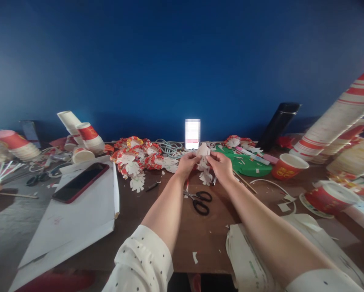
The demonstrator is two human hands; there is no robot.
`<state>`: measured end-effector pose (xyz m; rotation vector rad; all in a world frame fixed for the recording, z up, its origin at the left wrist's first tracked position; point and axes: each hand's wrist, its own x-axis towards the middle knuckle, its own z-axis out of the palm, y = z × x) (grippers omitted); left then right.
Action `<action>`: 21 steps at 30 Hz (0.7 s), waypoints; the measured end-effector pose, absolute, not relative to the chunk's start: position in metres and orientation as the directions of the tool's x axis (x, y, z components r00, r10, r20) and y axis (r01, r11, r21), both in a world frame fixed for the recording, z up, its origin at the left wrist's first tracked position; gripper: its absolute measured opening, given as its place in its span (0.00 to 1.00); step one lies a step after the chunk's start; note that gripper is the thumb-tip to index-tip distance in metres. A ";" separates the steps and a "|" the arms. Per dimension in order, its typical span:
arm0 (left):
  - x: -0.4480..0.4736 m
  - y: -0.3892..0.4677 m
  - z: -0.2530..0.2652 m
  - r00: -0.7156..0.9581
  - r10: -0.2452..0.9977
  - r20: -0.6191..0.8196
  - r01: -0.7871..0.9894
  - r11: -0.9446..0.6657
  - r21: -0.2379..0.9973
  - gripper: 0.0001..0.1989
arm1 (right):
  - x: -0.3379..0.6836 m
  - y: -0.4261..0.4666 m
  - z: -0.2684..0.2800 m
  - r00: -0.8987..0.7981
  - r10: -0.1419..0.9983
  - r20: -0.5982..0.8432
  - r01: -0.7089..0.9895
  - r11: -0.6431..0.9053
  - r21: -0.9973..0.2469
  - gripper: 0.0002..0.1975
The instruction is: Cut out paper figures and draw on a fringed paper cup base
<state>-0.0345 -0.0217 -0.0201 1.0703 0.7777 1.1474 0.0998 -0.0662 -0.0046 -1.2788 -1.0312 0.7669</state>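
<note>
Near the centre of the frame, the left hand and right hand are close together, their fingertips pinching opposite sides of a white paper cutout. Black-handled scissors lie just below them; at left, a red-cased smartphone rests on white cardboard.

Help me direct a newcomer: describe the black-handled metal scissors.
Below the blue wall, on the brown table, look between the person's bare forearms. The black-handled metal scissors lie there. Two oval loops distinguish them from the slim dark tool to their left.
</note>
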 end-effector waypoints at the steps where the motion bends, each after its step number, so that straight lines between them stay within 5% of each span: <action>1: -0.035 -0.022 -0.020 0.282 0.959 0.041 -0.329 0.057 0.943 0.18 | 0.100 -0.066 -0.005 0.365 0.912 0.190 0.095 0.166 -0.982 0.24; 5: -0.037 -0.022 -0.017 0.264 0.963 0.047 -0.411 0.068 0.909 0.17 | 0.100 -0.069 0.001 0.317 0.919 0.236 0.287 0.145 -0.947 0.25; 9: -0.042 -0.021 -0.012 0.138 0.990 0.038 -0.507 0.038 0.861 0.16 | 0.090 -0.100 0.034 0.174 0.932 0.317 0.674 0.122 -0.729 0.15; 12: -0.043 -0.020 -0.009 0.174 0.985 0.016 -0.536 0.081 0.841 0.16 | 0.076 -0.139 0.064 -0.186 0.974 0.130 0.898 0.222 -0.379 0.08; 15: -0.042 -0.020 -0.009 0.187 0.982 0.008 -0.565 0.100 0.819 0.16 | 0.063 -0.168 0.076 -0.320 0.945 -0.072 0.945 0.313 -0.093 0.12; 21: -0.041 -0.019 -0.012 0.203 0.979 0.029 -0.569 0.094 0.817 0.17 | 0.059 -0.171 0.061 -0.395 0.873 -0.286 0.896 0.435 0.089 0.18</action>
